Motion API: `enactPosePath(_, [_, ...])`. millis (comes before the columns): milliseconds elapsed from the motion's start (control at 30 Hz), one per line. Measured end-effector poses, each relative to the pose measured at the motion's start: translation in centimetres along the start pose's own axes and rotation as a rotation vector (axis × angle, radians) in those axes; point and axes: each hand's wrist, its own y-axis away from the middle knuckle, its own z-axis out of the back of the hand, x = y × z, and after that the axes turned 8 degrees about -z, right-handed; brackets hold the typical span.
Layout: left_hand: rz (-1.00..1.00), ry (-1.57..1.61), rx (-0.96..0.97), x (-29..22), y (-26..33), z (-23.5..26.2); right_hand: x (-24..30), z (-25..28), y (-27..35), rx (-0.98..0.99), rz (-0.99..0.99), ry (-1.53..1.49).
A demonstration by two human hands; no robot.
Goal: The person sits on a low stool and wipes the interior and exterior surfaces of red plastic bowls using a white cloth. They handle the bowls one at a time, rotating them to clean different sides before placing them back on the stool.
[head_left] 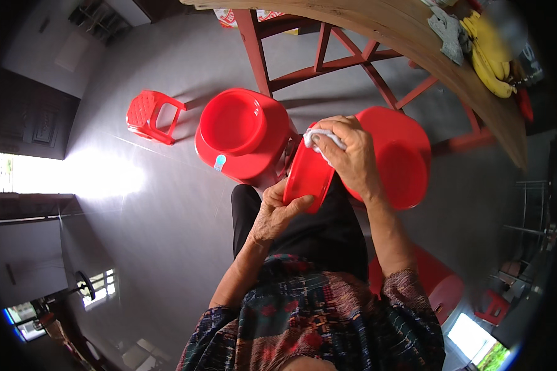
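Over my lap, a red plastic basin [307, 180] is tilted up on its side. My left hand [277, 210] grips its lower rim, thumb on the inner face and fingers behind. At the upper rim my right hand [351, 150] is closed on a white cloth [323, 136], pressing it against the edge. In front of me to the left, another red basin [232, 122] rests on a red plastic stool [211, 162]. Just right of my right hand stands a second red stool [408, 127] with a round red basin or dish [401, 173] on it; its left part is hidden.
A small red chair-like stool [155, 116] stands on the grey floor [167, 235] to the left. Ahead is a wooden table [402, 28] on red legs, bearing bananas [492, 62] and a grey cloth [449, 34]. A red seat [430, 281] is beside my right elbow.
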Motion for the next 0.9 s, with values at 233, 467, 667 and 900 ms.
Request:
enactPosePath(233, [-0.083, 0.009, -0.111, 2.5, -0.3, 1.0, 1.2, -1.8, 3.0, 0.053, 0.493, 0.350])
enactPosePath(467, [-0.046, 0.358, -0.143, 2.3, -0.3, 0.6, -1.6, -1.3, 1.8, -0.309, 0.253, 0.129])
enactPosePath(667, [-0.113, 0.596, -0.179, 0.9, -1.1, 0.2, -1.1, -2.9, 4.3, -0.212, 0.414, 0.096])
enactPosePath(900, [-0.137, 0.543, -0.164, 0.2, -0.9, 0.1, -0.3, -2.0, 3.0, -0.253, 0.474, 0.200])
